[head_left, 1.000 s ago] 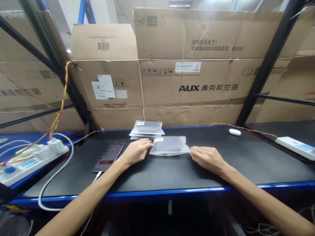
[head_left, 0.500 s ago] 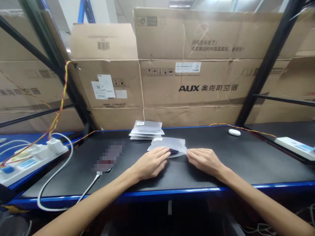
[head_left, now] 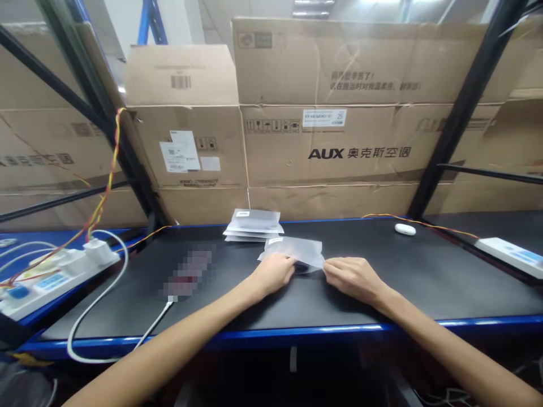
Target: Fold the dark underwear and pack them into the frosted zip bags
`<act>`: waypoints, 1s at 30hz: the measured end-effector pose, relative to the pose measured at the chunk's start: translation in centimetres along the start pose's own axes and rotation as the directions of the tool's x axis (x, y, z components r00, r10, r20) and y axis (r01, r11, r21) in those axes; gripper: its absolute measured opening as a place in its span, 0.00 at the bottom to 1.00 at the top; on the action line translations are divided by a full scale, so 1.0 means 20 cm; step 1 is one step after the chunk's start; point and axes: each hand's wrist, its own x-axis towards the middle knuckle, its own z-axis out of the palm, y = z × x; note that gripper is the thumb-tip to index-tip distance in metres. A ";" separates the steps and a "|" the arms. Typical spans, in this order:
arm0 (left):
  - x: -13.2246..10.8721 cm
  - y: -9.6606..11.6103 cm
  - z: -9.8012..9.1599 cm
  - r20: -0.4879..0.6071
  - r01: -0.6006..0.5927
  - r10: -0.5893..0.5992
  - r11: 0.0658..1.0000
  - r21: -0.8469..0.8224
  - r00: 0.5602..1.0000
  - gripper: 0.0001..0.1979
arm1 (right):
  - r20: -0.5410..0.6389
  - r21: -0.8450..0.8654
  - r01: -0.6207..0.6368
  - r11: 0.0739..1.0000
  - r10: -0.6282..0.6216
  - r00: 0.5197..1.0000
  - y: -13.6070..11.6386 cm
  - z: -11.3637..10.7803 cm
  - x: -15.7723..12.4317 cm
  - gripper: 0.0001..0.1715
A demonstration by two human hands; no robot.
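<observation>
A translucent white plastic bag point(head_left: 307, 249) with a small white label lies on the black table, its open edge towards me. My left hand point(head_left: 274, 277) has its fingers inside the opening, showing faintly through the plastic. They are closed about a dark flat object point(head_left: 302, 267), mostly hidden in the bag. At the bag's right front corner, my right hand point(head_left: 350, 278) pinches the edge with curled fingers. Just behind stands a small stack of similar labelled bags point(head_left: 253, 223).
A blurred-out phone-like device point(head_left: 189, 274) with a white cable point(head_left: 156, 322) lies left. White power strips point(head_left: 55, 277) sit at far left and far right point(head_left: 511, 255). A small white case point(head_left: 405, 229) rests at the back right. Cardboard point(head_left: 331, 164) and black posts point(head_left: 458, 118) stand behind.
My left hand has moved slightly right and forward, its fingers deeper in the bag. The dark object shows less. My right hand stays at the corner.
</observation>
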 end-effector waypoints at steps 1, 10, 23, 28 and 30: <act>-0.01 -0.01 -0.01 0.001 -0.069 0.069 0.997 -0.037 0.998 0.14 | 0.016 -0.001 -0.018 1.000 0.018 1.000 0.01 0.00 0.00 0.14; -0.14 -0.11 -0.10 -0.051 -0.265 0.284 0.795 -0.546 0.957 0.15 | 0.103 -0.004 -0.092 0.996 0.092 0.990 0.04 0.01 -0.01 0.15; -0.16 -0.10 -0.11 -0.023 -0.281 0.346 0.720 -0.635 0.938 0.13 | 0.183 0.243 -0.189 0.951 0.146 0.972 0.01 -0.02 0.02 0.22; -0.16 -0.09 -0.11 -0.013 -0.266 0.341 0.708 -0.654 0.940 0.16 | 0.420 0.361 -0.303 0.882 0.136 0.897 0.02 -0.02 0.04 0.25; -0.17 -0.08 -0.11 -0.020 -0.257 0.333 0.687 -0.679 0.943 0.16 | 0.463 0.340 -0.322 0.883 0.141 0.875 0.05 -0.02 0.05 0.26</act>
